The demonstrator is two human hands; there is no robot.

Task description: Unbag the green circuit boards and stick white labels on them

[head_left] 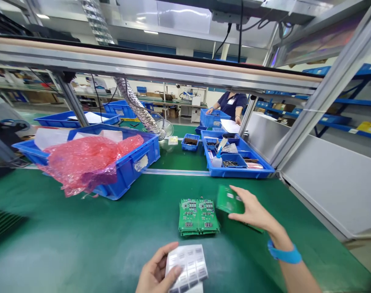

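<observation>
My left hand [161,272] is closed on a sheet of labels [190,264], white with rows of small printed stickers, low in the middle of the view. On the green mat just beyond it lies a stack of circuit boards [199,217], chips and small displays facing up. To the right, my right hand [249,209] grips a green circuit board [226,200] between thumb and fingers; it is tilted, slightly blurred, and carries small white labels. Under this hand the edge of another green board [256,229] shows, mostly hidden. A blue band circles my right wrist.
Pink bubble wrap [90,158] spills over a blue bin [133,173] at left. A blue tray [240,173] with small parts and a bottle stands at back right. More boards [4,224] lie at the left edge. A metal frame crosses overhead; a person [231,103] stands beyond.
</observation>
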